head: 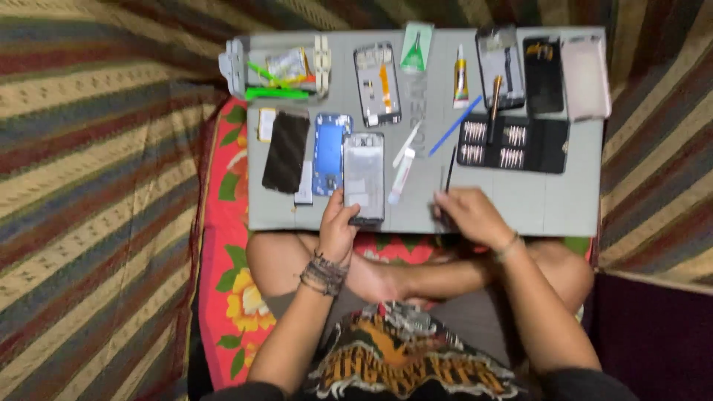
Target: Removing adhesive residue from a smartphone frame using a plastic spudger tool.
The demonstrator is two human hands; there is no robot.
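My left hand (338, 226) grips the near end of a grey phone frame (364, 174) lying on the grey work mat (520, 200). My right hand (468, 215) rests on the mat's near edge with its fingers closed on a thin black tool (449, 169) that points away from me. A white glue tube (402, 175) and white tweezers (406, 144) lie between the two hands. A blue phone body (330, 152) and a black screen panel (286, 151) lie just left of the frame.
Farther back on the mat are a screwdriver bit case (512, 143), a blue spudger (454, 125), a small glue bottle (461, 76), several phone parts (377, 83), a pale back cover (585, 76) and a tray with green tools (276, 74). Striped fabric surrounds the mat.
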